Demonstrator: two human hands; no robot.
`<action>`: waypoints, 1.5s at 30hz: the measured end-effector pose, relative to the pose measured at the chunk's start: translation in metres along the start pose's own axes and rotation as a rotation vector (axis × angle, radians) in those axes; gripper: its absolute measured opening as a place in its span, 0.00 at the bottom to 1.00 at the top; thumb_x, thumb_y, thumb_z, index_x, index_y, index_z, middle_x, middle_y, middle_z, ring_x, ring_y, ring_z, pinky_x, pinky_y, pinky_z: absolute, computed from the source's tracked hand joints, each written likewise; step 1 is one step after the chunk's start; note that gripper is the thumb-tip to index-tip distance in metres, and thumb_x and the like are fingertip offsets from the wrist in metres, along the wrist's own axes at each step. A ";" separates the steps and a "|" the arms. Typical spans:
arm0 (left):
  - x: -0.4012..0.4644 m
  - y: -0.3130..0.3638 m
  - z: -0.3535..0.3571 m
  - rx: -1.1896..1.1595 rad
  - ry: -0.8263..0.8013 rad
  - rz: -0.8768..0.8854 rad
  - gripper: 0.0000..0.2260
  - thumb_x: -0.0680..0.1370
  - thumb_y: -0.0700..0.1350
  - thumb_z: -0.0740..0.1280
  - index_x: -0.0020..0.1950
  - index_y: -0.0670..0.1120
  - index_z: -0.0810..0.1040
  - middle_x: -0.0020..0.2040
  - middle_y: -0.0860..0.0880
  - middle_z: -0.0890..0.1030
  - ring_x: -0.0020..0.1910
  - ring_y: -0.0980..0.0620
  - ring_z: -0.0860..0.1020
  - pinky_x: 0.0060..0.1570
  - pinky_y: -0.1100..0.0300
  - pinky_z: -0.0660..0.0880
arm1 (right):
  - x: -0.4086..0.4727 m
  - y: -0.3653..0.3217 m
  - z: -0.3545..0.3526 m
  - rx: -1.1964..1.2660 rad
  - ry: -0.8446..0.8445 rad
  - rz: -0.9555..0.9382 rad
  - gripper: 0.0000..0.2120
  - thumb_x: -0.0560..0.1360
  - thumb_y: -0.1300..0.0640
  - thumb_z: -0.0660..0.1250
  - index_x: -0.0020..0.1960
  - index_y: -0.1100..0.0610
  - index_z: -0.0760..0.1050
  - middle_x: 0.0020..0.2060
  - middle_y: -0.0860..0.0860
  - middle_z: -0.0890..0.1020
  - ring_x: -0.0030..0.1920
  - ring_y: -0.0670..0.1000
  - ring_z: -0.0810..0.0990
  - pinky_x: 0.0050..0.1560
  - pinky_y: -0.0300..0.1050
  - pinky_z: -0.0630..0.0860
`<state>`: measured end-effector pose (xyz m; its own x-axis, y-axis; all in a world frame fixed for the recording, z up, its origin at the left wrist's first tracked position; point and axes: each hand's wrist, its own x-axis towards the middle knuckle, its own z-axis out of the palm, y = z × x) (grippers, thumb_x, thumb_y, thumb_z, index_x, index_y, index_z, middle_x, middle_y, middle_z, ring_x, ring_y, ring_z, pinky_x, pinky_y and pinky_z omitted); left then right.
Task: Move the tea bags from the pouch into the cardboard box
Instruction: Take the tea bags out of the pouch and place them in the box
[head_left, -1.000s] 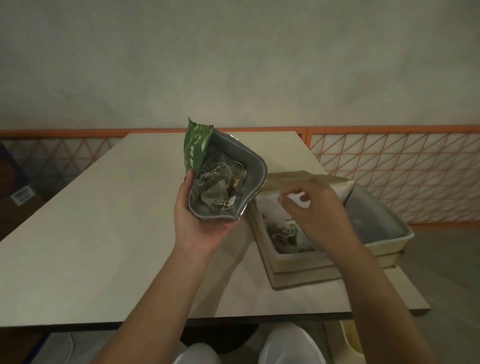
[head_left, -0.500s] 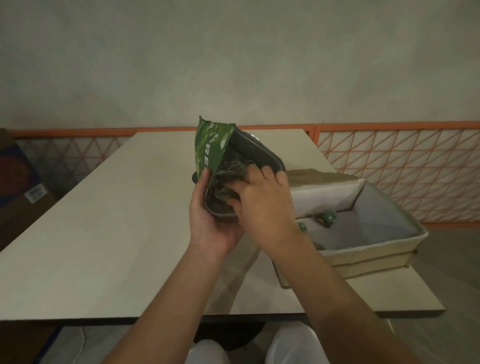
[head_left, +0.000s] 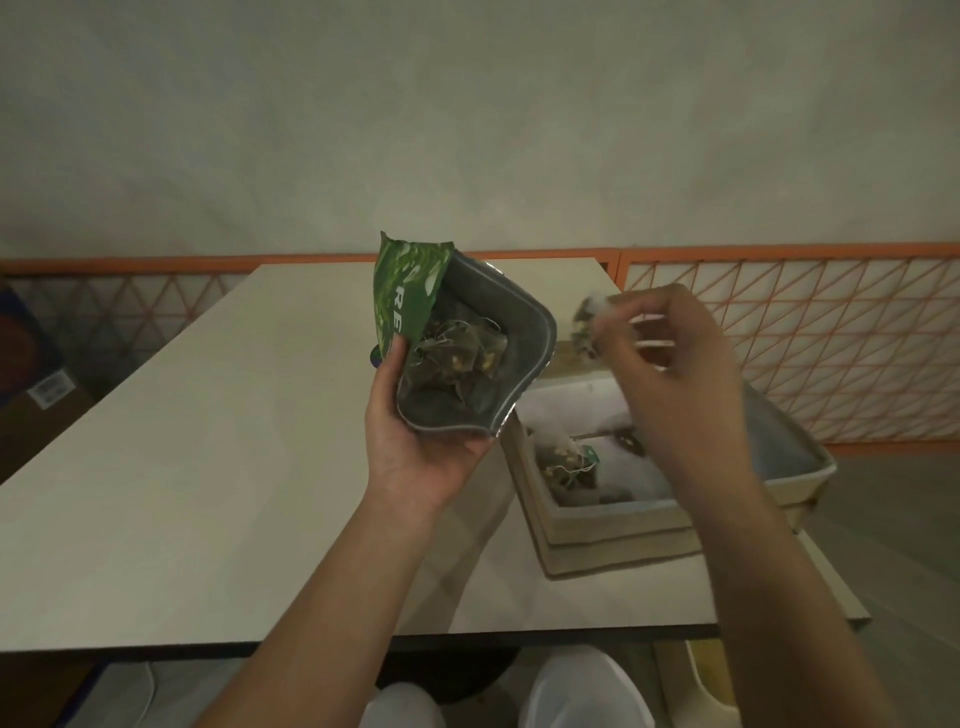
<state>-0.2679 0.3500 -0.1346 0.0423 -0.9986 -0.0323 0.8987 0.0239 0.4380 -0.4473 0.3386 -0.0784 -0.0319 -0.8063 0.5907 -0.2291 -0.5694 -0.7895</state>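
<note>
1. Left hand (head_left: 415, 441) grips the green foil stand-up pouch (head_left: 457, 353) from below, mouth open w/ many mesh tea bags (head_left: 457, 358) inside, held over the pale table (head_left: 208, 467).
2. Right hand (head_left: 670, 364) pinches 1 blurred tea bag (head_left: 589, 325) at its fingertips, above the far edge of the open white-lined cardboard box (head_left: 613, 525).
3. A few bags (head_left: 566, 462) already lie in the box.
4. Risks: light pinch, so the bag could slip & land on the table betw. pouch & box; pouch is tilted, so more tilt may spill bags.
</note>
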 end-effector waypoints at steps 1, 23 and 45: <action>0.000 -0.001 0.000 -0.009 -0.006 -0.003 0.22 0.78 0.61 0.64 0.60 0.47 0.86 0.68 0.41 0.80 0.69 0.41 0.76 0.55 0.48 0.80 | 0.001 0.004 -0.007 0.003 -0.016 0.056 0.04 0.76 0.55 0.70 0.45 0.52 0.75 0.42 0.47 0.81 0.40 0.42 0.79 0.36 0.31 0.74; -0.005 0.002 0.004 -0.051 -0.005 -0.033 0.25 0.77 0.60 0.67 0.67 0.47 0.82 0.69 0.40 0.79 0.70 0.40 0.75 0.55 0.48 0.80 | -0.008 0.039 -0.003 -0.636 -0.791 0.304 0.12 0.79 0.46 0.62 0.42 0.48 0.80 0.42 0.46 0.81 0.42 0.47 0.78 0.45 0.43 0.74; -0.009 0.002 0.022 0.003 0.083 -0.026 0.21 0.78 0.60 0.66 0.61 0.46 0.84 0.59 0.43 0.85 0.56 0.44 0.82 0.59 0.51 0.76 | 0.018 -0.036 0.081 -1.055 -0.392 -0.185 0.05 0.78 0.57 0.64 0.50 0.54 0.78 0.30 0.48 0.70 0.31 0.51 0.70 0.35 0.43 0.67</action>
<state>-0.2762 0.3583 -0.1142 0.0557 -0.9914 -0.1183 0.8987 -0.0019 0.4386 -0.3610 0.3313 -0.0527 0.3509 -0.8243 0.4444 -0.9081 -0.4153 -0.0531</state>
